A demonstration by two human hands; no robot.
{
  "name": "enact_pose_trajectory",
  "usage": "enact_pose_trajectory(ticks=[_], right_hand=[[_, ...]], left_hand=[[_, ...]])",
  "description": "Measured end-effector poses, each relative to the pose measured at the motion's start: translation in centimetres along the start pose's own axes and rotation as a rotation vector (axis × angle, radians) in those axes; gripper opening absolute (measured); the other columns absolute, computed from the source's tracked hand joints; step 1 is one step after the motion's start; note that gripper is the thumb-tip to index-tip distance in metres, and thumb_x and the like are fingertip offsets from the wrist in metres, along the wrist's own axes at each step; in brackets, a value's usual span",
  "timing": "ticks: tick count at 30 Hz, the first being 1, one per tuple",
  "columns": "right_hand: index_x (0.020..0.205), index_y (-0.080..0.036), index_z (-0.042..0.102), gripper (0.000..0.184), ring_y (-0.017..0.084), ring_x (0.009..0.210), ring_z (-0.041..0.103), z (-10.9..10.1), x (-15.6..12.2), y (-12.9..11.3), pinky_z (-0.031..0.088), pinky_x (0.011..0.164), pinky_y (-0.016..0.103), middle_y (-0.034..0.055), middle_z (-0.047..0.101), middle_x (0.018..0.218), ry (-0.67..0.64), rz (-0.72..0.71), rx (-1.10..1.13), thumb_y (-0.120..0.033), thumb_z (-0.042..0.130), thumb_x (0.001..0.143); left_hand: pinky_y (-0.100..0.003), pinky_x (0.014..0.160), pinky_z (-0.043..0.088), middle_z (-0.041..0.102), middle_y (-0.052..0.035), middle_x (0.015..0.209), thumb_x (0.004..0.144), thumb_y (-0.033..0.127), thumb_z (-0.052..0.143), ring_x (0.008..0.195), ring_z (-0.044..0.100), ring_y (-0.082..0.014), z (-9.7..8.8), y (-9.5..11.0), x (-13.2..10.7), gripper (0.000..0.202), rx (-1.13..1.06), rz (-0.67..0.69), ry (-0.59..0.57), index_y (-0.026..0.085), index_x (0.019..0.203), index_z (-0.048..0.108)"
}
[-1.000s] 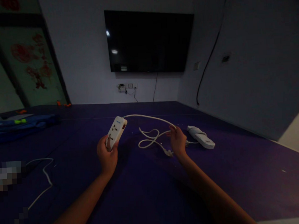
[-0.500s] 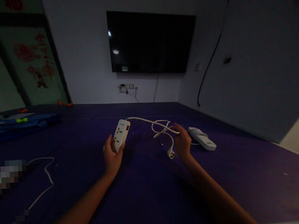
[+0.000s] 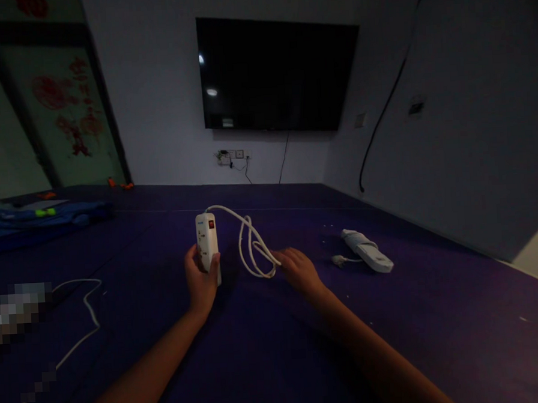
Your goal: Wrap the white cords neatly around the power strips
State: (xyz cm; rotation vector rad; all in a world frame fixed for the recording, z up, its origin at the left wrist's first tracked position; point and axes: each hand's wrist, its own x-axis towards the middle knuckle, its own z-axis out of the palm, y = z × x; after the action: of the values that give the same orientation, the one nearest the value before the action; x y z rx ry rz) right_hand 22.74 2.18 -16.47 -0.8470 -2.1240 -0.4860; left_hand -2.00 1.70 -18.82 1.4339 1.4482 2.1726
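A white power strip with sockets and a red switch stands nearly upright in my left hand, whose fingers and thumb wrap its lower part. From its top end a white cord runs over to my right hand, closed on it at the centre right. Loops of this cord hang between the two hands. The plug of the held cord is not visible. Further right on the floor lies a second white power strip, its cord wrapped around it and its plug beside it.
The floor is a dark purple mat. At left lie a blue cloth item and a white cable leading to a blurred-out object. A television hangs on the far wall above wall sockets.
My right hand has moved left and slightly down with the cord, drawing its loops closer to the power strip. My left hand has turned the strip more upright and side-on.
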Motion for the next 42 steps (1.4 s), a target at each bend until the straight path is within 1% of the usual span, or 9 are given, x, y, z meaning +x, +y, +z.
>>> enact_pose_trajectory(ticks=[2, 6, 11, 14, 21, 25, 32, 37, 42], right_hand=[[0.111, -0.024, 0.062, 0.03, 0.019, 0.079, 0.061, -0.1, 0.4, -0.7, 0.047, 0.076, 0.031, 0.0068, 0.067, 0.088, -0.04, 0.04, 0.01, -0.018, 0.044, 0.087], [0.106, -0.019, 0.063, 0.03, 0.022, 0.081, 0.063, 0.0, 0.6, -0.2, 0.048, 0.073, 0.032, 0.0101, 0.068, 0.091, 0.036, 0.354, 0.101, -0.026, 0.04, 0.089], [0.102, -0.016, 0.06, 0.043, 0.019, 0.051, 0.061, 1.3, 0.0, 1.8, 0.049, 0.05, 0.03, 0.0063, 0.065, 0.064, 0.19, 0.851, 0.569, -0.048, 0.034, 0.088], [0.094, -0.016, 0.058, 0.043, 0.02, 0.05, 0.063, 2.2, -0.4, 3.1, 0.052, 0.05, 0.032, 0.0028, 0.061, 0.057, 0.344, 1.022, 0.851, -0.055, 0.044, 0.081], [0.09, -0.018, 0.054, 0.038, 0.017, 0.074, 0.068, 0.9, 0.3, 4.6, 0.053, 0.08, 0.037, 0.0011, 0.067, 0.071, 0.789, 0.929, 1.191, -0.05, 0.063, 0.072], [0.094, -0.02, 0.054, 0.032, 0.016, 0.089, 0.066, -1.4, 1.5, 4.6, 0.044, 0.095, 0.04, 0.002, 0.069, 0.084, 0.901, 0.8, 1.282, -0.042, 0.064, 0.074], [0.104, -0.023, 0.053, 0.033, 0.017, 0.099, 0.063, -3.4, 2.6, 3.8, 0.04, 0.098, 0.041, 0.0037, 0.067, 0.098, 0.875, 0.712, 1.256, -0.038, 0.063, 0.076], [0.113, -0.026, 0.05, 0.045, 0.017, 0.1, 0.062, -1.4, 1.8, 3.5, 0.044, 0.093, 0.039, 0.0035, 0.064, 0.104, 0.703, 0.78, 1.219, -0.039, 0.066, 0.073], [0.115, -0.023, 0.051, 0.048, 0.018, 0.085, 0.064, 0.5, 0.6, 4.1, 0.051, 0.075, 0.034, 0.0043, 0.064, 0.096, 0.551, 0.843, 1.031, -0.046, 0.06, 0.074]], left_hand=[[-0.04, 0.089, 0.046, 0.052, -0.0136, 0.118, 0.071, 0.045, 0.066, 0.105, 0.056, -0.0246, 0.0, 0.0, 0.1, 0.062, -0.01, -0.011, 0.013, 0.018, 0.121, 0.043], [-0.04, 0.09, 0.046, 0.053, -0.0137, 0.117, 0.07, 0.044, 0.067, 0.105, 0.057, -0.0246, -0.2, 0.4, 0.1, 0.062, -0.034, -0.028, 0.022, 0.018, 0.121, 0.043], [-0.04, 0.087, 0.048, 0.054, -0.0143, 0.116, 0.069, 0.042, 0.068, 0.103, 0.057, -0.0248, -0.1, 0.9, -0.4, 0.063, -0.008, 0.039, -0.047, 0.017, 0.121, 0.044], [-0.04, 0.088, 0.048, 0.054, -0.0133, 0.115, 0.07, 0.04, 0.069, 0.106, 0.056, -0.0249, 0.0, 1.3, -0.9, 0.059, 0.06, 0.153, -0.117, 0.018, 0.12, 0.045], [-0.042, 0.089, 0.047, 0.055, -0.0122, 0.115, 0.071, 0.033, 0.069, 0.108, 0.054, -0.0252, -0.2, 2.0, -1.4, 0.056, 0.226, 0.508, -0.174, 0.02, 0.12, 0.045], [-0.042, 0.088, 0.047, 0.056, -0.012, 0.113, 0.069, 0.033, 0.071, 0.106, 0.055, -0.0256, -0.2, 2.1, -1.4, 0.059, 0.238, 0.53, -0.191, 0.02, 0.121, 0.044], [-0.043, 0.092, 0.047, 0.055, -0.0144, 0.12, 0.068, 0.036, 0.071, 0.11, 0.055, -0.0266, 0.0, 1.9, -1.6, 0.064, 0.123, 0.265, -0.192, 0.018, 0.123, 0.043], [-0.041, 0.092, 0.047, 0.053, -0.0148, 0.123, 0.069, 0.036, 0.07, 0.112, 0.055, -0.0259, 0.3, 1.8, -1.4, 0.066, -0.024, 0.093, -0.19, 0.019, 0.126, 0.042], [-0.042, 0.091, 0.049, 0.054, -0.0149, 0.122, 0.068, 0.036, 0.071, 0.111, 0.056, -0.0263, 0.1, 1.8, -1.1, 0.066, -0.008, 0.078, -0.149, 0.019, 0.124, 0.044]])
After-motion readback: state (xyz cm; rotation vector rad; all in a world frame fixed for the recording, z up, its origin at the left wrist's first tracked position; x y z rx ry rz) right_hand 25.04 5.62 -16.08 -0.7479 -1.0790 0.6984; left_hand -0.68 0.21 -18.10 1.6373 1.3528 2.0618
